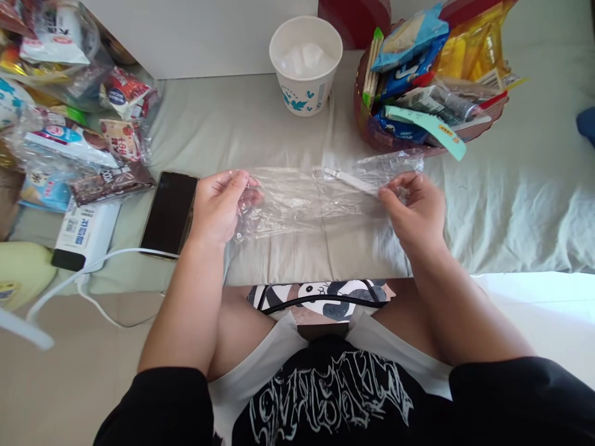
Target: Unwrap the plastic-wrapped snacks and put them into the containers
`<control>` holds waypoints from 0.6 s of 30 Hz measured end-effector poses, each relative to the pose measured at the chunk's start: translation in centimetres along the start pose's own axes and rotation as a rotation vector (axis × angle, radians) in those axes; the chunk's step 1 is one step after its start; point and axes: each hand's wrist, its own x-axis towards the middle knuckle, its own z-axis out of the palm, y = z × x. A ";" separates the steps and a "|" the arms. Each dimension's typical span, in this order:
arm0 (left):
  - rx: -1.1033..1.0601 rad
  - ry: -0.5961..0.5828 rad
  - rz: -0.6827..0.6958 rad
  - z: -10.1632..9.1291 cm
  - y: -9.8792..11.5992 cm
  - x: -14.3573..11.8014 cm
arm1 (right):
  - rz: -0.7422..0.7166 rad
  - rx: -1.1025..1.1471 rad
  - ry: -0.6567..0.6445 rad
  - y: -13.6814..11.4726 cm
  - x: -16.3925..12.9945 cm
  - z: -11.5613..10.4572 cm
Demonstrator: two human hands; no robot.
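The left hand pinches one end of a clear plastic bag between thumb and fingers, and the right hand grips the other end the same way, so the bag is stretched flat between them, just above the pale green sheet. A white strip on the bag lies just inward of the right hand's fingertips. Just outside the left hand a black phone lies face up on the sheet, with a white cable running off its near end, and past it sit a white power bank and a pile of snack packets. Beyond the hands, between them, stands a white paper cup with blue leaf prints. Beyond the right hand is a red basket heaped with snack packs
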 end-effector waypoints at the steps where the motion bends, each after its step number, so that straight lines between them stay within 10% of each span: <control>1: -0.011 0.001 -0.012 0.0 0.0 0.1 | -0.010 0.068 0.010 0.2 0.0 0.1; 11: 0.117 -0.034 -0.071 -1.4 0.7 0.7 | -0.121 0.028 0.093 -0.4 -0.8 -0.6; 18: 0.218 -0.248 -0.113 -1.3 1.4 -0.1 | -0.606 -0.165 0.151 -2.1 -1.7 -2.0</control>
